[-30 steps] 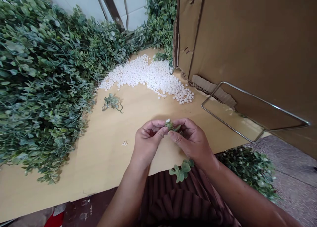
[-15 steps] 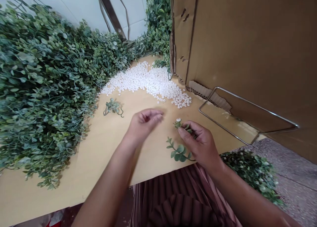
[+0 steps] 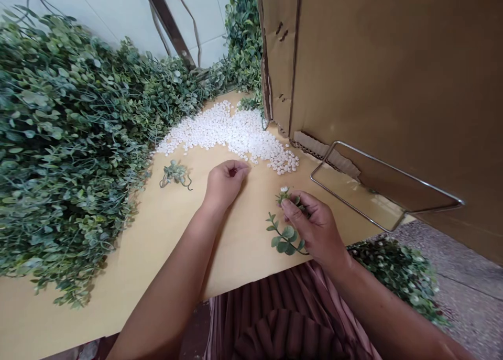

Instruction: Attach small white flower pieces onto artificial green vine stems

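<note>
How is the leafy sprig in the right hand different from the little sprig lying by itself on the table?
The held sprig is gripped in the right hand; the little sprig lies on the table.

The held sprig has a white piece on one tip; I see none on the little sprig.

The held sprig shows broad, rounded leaves; the little sprig is a small clump with thin, curling stems.

Both have green leaves.

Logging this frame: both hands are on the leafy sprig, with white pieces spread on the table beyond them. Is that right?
Not quite: the head view shows only the right hand holding the leafy sprig; the left hand is apart from it, close to the white pieces. These are spread on the table beyond.
</note>
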{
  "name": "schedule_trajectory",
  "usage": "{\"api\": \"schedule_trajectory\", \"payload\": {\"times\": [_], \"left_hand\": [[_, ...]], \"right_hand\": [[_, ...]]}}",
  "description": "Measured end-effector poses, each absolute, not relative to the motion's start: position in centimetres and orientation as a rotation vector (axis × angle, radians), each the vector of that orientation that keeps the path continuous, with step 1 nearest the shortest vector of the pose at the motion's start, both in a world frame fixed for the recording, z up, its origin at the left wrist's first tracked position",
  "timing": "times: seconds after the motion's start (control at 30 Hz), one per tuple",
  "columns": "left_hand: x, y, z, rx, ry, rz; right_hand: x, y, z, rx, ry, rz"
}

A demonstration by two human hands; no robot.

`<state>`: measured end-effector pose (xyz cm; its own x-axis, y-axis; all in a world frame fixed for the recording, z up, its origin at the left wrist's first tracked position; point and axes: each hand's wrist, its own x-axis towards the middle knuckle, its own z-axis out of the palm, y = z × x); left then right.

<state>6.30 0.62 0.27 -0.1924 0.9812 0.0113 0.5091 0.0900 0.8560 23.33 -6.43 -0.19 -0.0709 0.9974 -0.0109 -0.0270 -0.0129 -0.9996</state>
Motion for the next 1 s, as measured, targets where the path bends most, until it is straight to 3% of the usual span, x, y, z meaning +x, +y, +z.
{"api": "schedule_trajectory", "payload": {"times": [0.4, 1.0], "left_hand": [[8.7, -8.0, 1.8, 0.690, 1.228, 1.170], [9.2, -7.9, 0.9, 0.749, 1.256, 1.191]], "right_hand": [[22.9, -6.7, 0.1, -1.162, -1.399, 1.206], [22.3, -7.0, -0.2, -1.158, -1.435, 1.121]]}}
